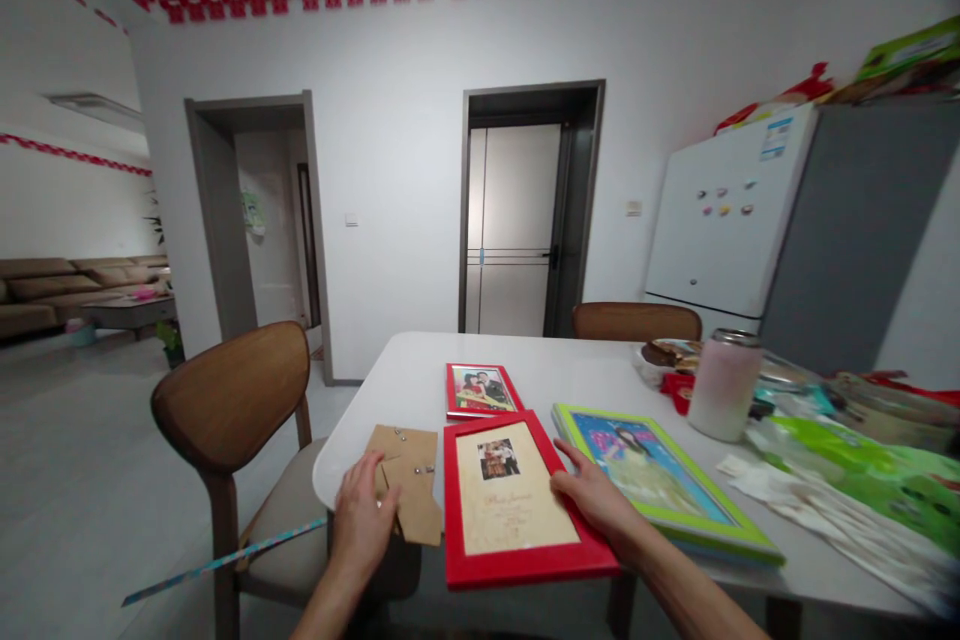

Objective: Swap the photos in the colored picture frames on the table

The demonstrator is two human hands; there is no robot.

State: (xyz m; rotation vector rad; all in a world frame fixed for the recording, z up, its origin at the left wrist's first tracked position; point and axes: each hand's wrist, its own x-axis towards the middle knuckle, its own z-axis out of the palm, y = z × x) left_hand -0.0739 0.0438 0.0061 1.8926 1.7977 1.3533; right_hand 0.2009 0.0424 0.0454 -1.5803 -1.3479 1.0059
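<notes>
A large red picture frame (pixel 517 565) with a cream sheet and a small photo juts over the table's front edge. My right hand (pixel 592 500) grips its right side, thumb and finger over the border. Left of it, my left hand (pixel 365 503) has its fingers bent onto a brown backing board (pixel 417 505) with metal clips. Behind the large frame lies a smaller red frame (pixel 484 391) showing a couple. To the right rests a green frame (pixel 660 475) with a picture of a person in a yellow dress.
On the white table (pixel 405 360), a pink and white bottle (pixel 724 385), white cloth (pixel 832 530), green packet (pixel 862 470) and bowls crowd the right side. Wooden chairs stand at the left (pixel 240 390) and behind (pixel 637 322). A blue strip (pixel 225 560) slants across the lower left.
</notes>
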